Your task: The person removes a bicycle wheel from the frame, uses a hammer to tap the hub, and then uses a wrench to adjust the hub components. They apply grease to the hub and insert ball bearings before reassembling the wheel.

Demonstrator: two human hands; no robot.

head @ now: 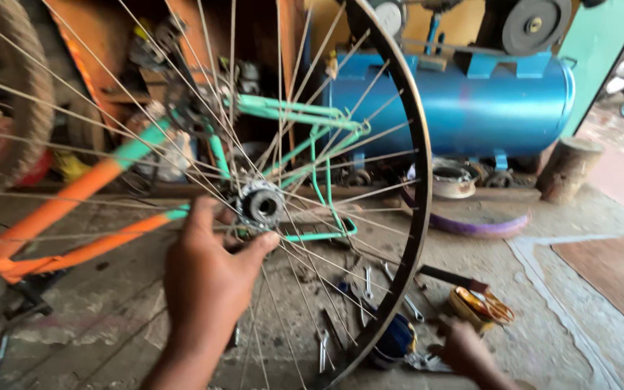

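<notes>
**Left hand on the hub, right hand down among the tools**

The left hand (207,278) is up at the wheel's hub (261,204), thumb and fingers (204,217) pinching in through the spokes right beside it, closed on the hub's near edge. The hub sits at the centre of the bare rim (419,180), just in front of the green and orange bicycle frame (110,170). Below and right of the hub, past the rim's lower arc, the right hand (464,350) is low over the floor, fingers spread and loose, holding nothing, touching the clutter of spanners (366,285). Just beside it lies a small yellow tin (474,307); its contents are too blurred to tell. Far behind the hub stands a blue compressor tank (464,108).
</notes>
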